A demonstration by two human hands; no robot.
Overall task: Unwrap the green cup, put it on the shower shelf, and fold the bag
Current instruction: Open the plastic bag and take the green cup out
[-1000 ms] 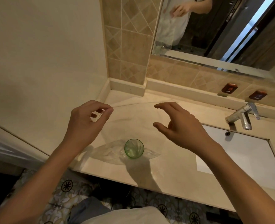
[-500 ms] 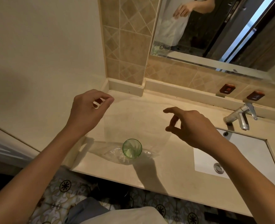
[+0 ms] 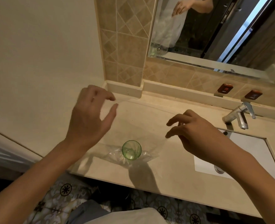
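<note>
So the green cup [image 3: 131, 149] is seen standing upright on the beige counter [image 3: 174, 178], mouth up, close to the counter's front edge. It's still sat inside the clear plastic bag [image 3: 143, 126], whose bottom is bunched and crinkled around the cup's base while the upper part is stretched up and out toward the back wall, so thin it can barely be made out against the counter.

Both hands are held up above the cup, well apart from each other and not touching it. The left hand [image 3: 91, 120] is raised up and to the left of the cup, thumb and fingers spread with a gap between them, and nothing is clamped there; the bag's top edge runs off from right by the fingertips, but whether it's actually touched can't be told. The right hand [image 3: 196, 135] is up and to the right of the cup, fingers loosely curled and pointed left. The bag's side edge looks to end at those fingertips, though a real pinch can't be made out.

Off to the right of the cup a white sink [image 3: 246, 156] is set into the counter, with a chrome tap [image 3: 238, 117] behind it. Behind the cup, a mirror [image 3: 214, 29] is hung on the tiled wall.
</note>
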